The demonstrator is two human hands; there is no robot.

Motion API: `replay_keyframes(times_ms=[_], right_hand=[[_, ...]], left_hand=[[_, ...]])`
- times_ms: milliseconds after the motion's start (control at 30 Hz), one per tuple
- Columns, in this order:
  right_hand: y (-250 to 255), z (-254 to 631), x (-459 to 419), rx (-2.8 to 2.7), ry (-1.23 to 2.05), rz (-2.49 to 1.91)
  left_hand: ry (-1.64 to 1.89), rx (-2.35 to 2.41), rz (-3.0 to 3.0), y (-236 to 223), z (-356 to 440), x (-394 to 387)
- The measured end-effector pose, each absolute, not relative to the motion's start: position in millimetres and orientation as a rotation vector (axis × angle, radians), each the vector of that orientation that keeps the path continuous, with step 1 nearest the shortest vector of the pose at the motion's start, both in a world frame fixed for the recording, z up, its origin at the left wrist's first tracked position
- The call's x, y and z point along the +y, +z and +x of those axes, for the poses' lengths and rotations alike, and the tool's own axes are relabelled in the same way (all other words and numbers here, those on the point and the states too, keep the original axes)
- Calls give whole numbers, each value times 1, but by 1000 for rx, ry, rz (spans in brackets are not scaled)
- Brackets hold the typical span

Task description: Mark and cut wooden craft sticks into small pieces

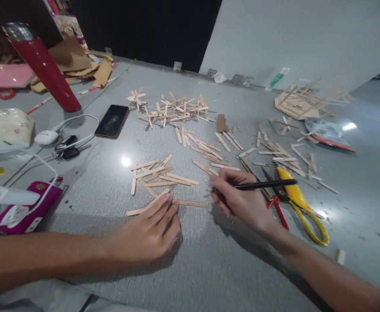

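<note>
My left hand (155,225) rests low over the table, fingers together and bent, closed on the end of a wooden craft stick (193,203) that points right. Another craft stick (138,212) pokes out at the left of its fingers. In my right hand (238,197) is a slim black pen-like tool (261,185), pinched with its thin tip down and left, near the free end of the stick. Whether it is a pen or a blade does not show clearly. Just beyond my hands lies a loose pile of craft sticks (157,173).
Yellow-handled scissors (313,225) and red-handled pliers (279,212) lie beside my right forearm. Glued stick clusters (177,108) sit farther back, a stick frame (297,104) at back right. Leftward are a phone (112,121), red flask (47,69), keys (69,151) and purple device (30,208).
</note>
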State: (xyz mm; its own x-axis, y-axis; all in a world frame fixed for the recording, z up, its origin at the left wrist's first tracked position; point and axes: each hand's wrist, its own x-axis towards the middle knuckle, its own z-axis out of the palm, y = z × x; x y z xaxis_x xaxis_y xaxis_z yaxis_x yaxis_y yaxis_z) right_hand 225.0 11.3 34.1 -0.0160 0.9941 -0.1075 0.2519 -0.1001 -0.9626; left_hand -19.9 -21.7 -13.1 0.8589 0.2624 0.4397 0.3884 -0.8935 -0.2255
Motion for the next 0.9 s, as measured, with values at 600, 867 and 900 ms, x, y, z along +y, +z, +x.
replay_keyframes(times_ms=[600, 867, 900], right_hand=[[4, 222, 1, -1582, 1286, -1425], [-13, 225, -1, -1606, 1359, -1442], [-13, 224, -1, -1612, 1350, -1446]], left_hand=[[-655, -296, -2734, -5, -23, -21], [-612, -437, -2774, -10, -23, -21], [-617, -448, -2776, -11, -22, -21]])
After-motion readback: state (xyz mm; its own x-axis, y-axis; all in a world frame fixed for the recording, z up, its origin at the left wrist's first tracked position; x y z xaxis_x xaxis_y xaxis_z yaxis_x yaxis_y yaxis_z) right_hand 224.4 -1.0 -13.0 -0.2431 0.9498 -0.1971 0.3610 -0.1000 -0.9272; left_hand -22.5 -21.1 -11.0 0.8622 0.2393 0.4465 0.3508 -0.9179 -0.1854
